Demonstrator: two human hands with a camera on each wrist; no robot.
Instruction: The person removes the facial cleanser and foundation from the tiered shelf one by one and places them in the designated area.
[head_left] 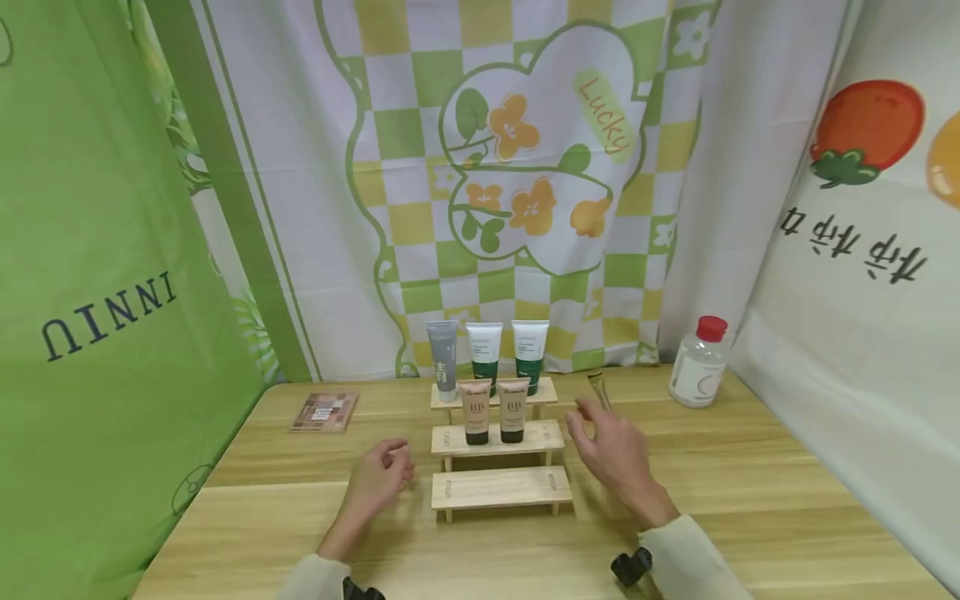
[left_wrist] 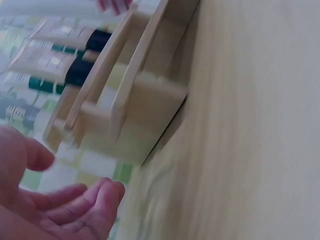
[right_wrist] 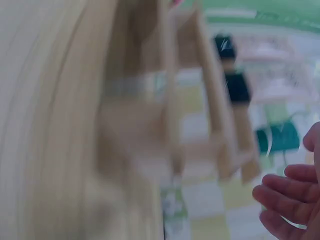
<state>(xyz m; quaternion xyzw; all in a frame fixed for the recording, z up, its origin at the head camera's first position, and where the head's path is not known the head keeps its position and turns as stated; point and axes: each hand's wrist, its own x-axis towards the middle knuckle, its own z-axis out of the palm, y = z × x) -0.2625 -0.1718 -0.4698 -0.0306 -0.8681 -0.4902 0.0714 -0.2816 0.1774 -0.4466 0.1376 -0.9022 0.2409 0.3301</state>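
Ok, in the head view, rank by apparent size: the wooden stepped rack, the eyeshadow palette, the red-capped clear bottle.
1. Three-tier wooden stepped rack, clearly largest.
2 and 3. Clear plastic bottle with red cap and flat brown eyeshadow palette look alike; the palette lies flat and foreshortened, so I won't rank them.

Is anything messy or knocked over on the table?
Nothing is knocked over or spilled. The tubes stand neatly on the wooden stand. Only a small brush-like item lies loose on the table beside the right hand, off the stand.

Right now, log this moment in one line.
left hand: open, empty | right hand: open, beside three-tier wooden rack | beige BB tubes: middle tier
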